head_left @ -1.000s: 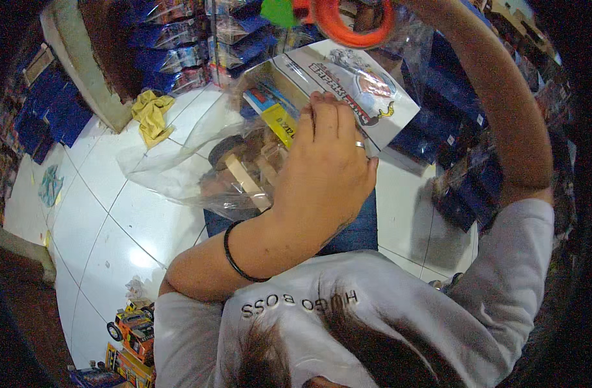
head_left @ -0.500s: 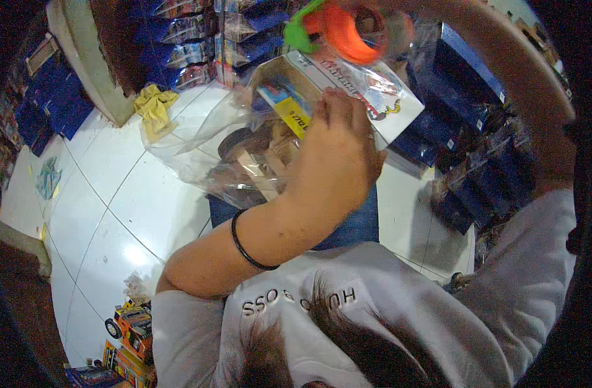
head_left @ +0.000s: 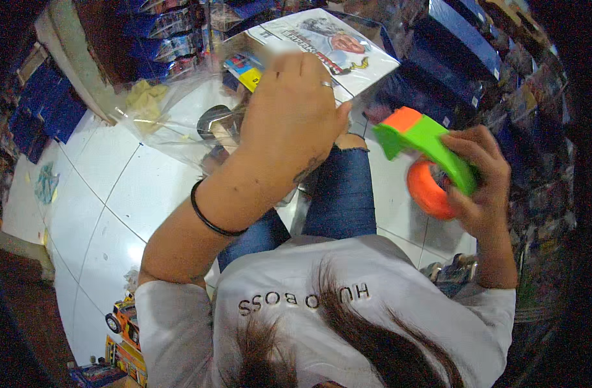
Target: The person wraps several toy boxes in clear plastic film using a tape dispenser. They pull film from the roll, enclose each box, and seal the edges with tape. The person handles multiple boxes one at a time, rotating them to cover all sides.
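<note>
My left hand [head_left: 293,110], a dark band on its wrist, is closed with its fingertips over the near edge of a white printed box [head_left: 367,61]. Clear plastic [head_left: 170,139] hangs loose from the box's left side, with a blue and yellow package [head_left: 244,72] next to my fingers. Off to the right, my right hand [head_left: 486,181] is wrapped round a green and orange tape dispenser [head_left: 432,139], which is held apart from the box. What lies under my left palm is hidden.
A yellow cloth [head_left: 146,100] and a pale blue cloth [head_left: 47,183] lie on the white tiled floor [head_left: 108,194]. Toy trucks in boxes [head_left: 125,323] stand at the lower left. Dark blue boxes and packaged goods [head_left: 461,52] line the far and right sides.
My right hand has brought the tape dispenser from above the box down to the right. My left hand and the box have shifted left and away from me.
</note>
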A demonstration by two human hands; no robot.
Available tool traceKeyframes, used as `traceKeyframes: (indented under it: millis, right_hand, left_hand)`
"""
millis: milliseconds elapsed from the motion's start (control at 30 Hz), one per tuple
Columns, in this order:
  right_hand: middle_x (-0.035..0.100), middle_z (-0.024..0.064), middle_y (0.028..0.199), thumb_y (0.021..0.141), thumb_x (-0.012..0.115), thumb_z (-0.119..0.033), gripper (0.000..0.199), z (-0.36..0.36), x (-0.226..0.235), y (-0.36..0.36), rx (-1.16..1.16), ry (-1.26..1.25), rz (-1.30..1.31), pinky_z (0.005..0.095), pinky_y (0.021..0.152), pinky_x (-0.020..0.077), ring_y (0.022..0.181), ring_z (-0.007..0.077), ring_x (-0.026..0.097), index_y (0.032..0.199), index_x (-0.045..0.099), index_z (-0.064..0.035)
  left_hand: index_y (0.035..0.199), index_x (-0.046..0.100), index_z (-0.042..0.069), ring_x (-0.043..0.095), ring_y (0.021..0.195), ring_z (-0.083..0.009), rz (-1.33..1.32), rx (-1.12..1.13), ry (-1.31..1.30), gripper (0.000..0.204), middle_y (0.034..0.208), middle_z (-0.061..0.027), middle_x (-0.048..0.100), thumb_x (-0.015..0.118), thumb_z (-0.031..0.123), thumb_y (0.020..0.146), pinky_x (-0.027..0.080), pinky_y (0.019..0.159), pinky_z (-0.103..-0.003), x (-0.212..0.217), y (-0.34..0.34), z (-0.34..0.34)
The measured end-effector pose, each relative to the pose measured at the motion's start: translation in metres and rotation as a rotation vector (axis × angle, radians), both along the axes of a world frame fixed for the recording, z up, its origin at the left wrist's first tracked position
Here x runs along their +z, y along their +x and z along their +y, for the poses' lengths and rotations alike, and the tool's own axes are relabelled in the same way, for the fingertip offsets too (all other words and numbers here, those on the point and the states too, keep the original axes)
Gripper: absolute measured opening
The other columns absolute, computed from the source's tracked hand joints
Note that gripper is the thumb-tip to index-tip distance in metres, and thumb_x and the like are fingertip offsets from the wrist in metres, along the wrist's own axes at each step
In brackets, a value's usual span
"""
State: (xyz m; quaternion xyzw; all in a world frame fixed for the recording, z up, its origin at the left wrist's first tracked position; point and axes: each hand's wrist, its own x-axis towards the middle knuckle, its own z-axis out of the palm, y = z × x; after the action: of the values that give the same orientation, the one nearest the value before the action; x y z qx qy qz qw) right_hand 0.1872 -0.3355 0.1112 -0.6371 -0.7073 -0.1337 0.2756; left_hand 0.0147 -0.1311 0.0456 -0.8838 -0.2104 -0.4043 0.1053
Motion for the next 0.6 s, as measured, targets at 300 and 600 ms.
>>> traceKeyframes:
  millis: [300, 600]
  right_hand:
    - [0.058, 0.0182, 0.101, 0.07, 0.065, -0.012, 0.032, 0.068, -0.15, 0.068, -0.147, -0.493, 0.092, 0.0421, 0.082, 0.05, 0.092, 0.0358, 0.061, 0.099, 0.062, -0.0011]
    - [0.05, 0.0214, 0.123, 0.079, 0.068, -0.019, 0.05, 0.024, -0.475, 0.231, -1.078, -0.079, 1.002, 0.0363, 0.097, 0.0417, 0.116, 0.0327, 0.05, 0.124, 0.054, -0.003]
  left_hand:
    - [0.142, 0.04, 0.004, 0.024, 0.142, -0.0308, 0.701, 0.3, 0.612, 0.059, 0.15, -0.013, 0.033, 0.045, 0.034, 0.091, 0.011, 0.116, -0.05, -0.007, 0.033, 0.009]
    - [0.137, 0.045, 0.005, 0.027, 0.141, -0.0309, 0.769, -0.454, -0.023, 0.077, 0.148, -0.018, 0.035, 0.065, 0.047, 0.076, 0.021, 0.115, -0.047, 0.007, -0.007, 0.0]
